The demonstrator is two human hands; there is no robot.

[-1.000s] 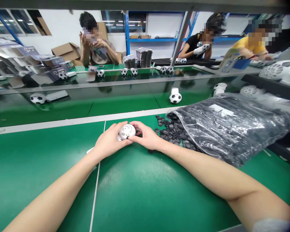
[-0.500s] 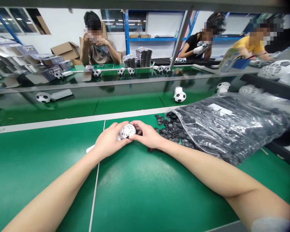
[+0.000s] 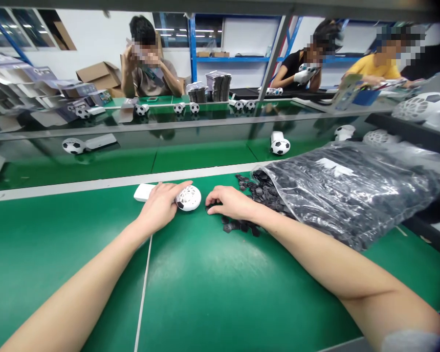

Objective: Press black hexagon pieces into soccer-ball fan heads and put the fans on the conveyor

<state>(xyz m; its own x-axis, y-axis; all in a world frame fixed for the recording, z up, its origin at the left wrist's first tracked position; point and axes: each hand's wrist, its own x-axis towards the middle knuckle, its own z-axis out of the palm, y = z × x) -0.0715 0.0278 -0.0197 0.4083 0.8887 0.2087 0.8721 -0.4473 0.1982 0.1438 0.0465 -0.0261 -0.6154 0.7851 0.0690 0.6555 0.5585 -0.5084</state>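
My left hand (image 3: 159, 205) is closed around a white device with a football-shaped head (image 3: 189, 198) and a flat white handle (image 3: 142, 192). The device lies on the green bench top. Its head shows an open lattice, with a black patch on the near left side. Just right of it, my right hand (image 3: 227, 201) has its fingers curled in a pinch, and a small black piece (image 3: 207, 208) shows at the fingertips. Loose black pieces (image 3: 267, 190) lie heaped behind and beside this hand, some of them hidden by the wrist.
A clear plastic bag (image 3: 352, 190) full of black pieces lies open at the right. Beyond a pale rail runs a green belt (image 3: 201, 154) carrying football-headed devices (image 3: 280, 145). Several people sit across the line. Stacked boxes (image 3: 33, 83) stand at far left.
My right hand has left the device and moved right to the black pieces. My left hand has tilted the device, showing more of its head and handle. Devices on the belt have shifted right.
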